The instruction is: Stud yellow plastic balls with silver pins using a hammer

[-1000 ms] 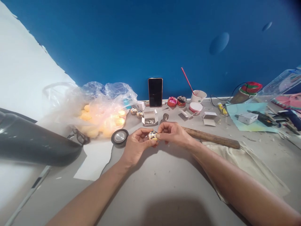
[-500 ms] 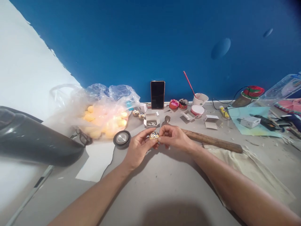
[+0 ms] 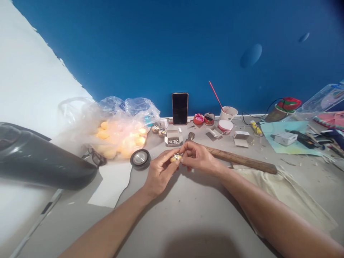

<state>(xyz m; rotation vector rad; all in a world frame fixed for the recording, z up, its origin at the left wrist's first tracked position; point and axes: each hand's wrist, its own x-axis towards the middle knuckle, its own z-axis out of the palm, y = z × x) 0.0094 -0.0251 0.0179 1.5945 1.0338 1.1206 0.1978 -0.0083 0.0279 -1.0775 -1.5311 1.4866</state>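
Between the thumb and fingers of my left hand (image 3: 159, 172) is a small yellow ball (image 3: 176, 158) with shiny silver studs over its top. My right hand (image 3: 198, 156) is closed in a pinch at the ball's right side, its fingertips touching or nearly touching it. Anything between those fingertips is too small to make out. Just beyond the ball stands an open white box (image 3: 173, 139) of small silver tacks. Behind my right hand lies a hammer (image 3: 242, 160) with a wooden handle. To the left of my left hand sits a round black-rimmed lid (image 3: 140, 157).
Yellow balls fill a clear plastic bag (image 3: 120, 132) on the left, near two silver-studded balls (image 3: 158, 129). A phone (image 3: 180, 108) leans on the blue wall. A white cup (image 3: 228, 114) holds a red stick. A cream cloth (image 3: 279, 195) lies right; a dark cylinder (image 3: 45, 157) intrudes left.
The ball has turned slightly in my left fingers, showing more yellow at its front. My left fingers have closed further over its top, and my right hand has shifted slightly left.
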